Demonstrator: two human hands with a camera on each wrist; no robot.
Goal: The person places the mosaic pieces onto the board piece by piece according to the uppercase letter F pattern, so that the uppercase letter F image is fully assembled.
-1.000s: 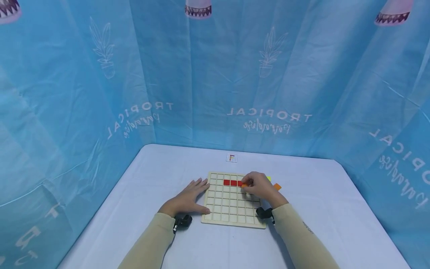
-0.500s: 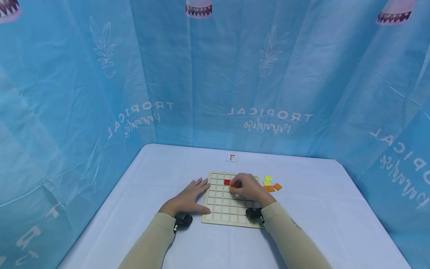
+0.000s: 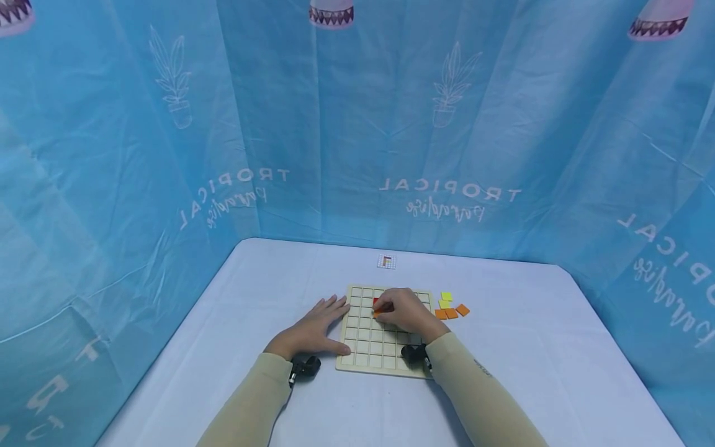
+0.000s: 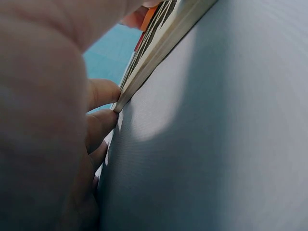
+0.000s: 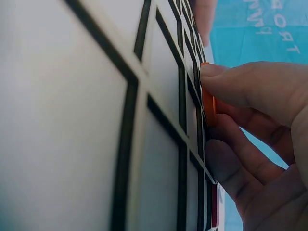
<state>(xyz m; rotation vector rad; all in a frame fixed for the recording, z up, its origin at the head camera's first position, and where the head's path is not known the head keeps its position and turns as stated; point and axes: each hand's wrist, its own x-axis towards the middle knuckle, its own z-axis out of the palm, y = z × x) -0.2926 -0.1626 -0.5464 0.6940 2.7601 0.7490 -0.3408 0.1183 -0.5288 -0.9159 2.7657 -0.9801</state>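
Board (image 3: 362,359) on table (image 3: 558,360); card (image 3: 386,261) behind it, tiles (image 3: 451,313) just right of its far half. Left hand (image 3: 308,330) at board's left edge, right hand (image 3: 408,312) over far half.

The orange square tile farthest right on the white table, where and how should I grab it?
Probably pinch the orange square tile by its near and far edges, coming from above right: it lies flat and askew, its right side clear of other orange tiles.

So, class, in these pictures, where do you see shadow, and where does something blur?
Left wrist: the left hand is blurred close to the lens, and shadow crosses the tabletop; right wrist: the board looks soft and washed pale at far left; head: a shadow lies beside the right sleeve.
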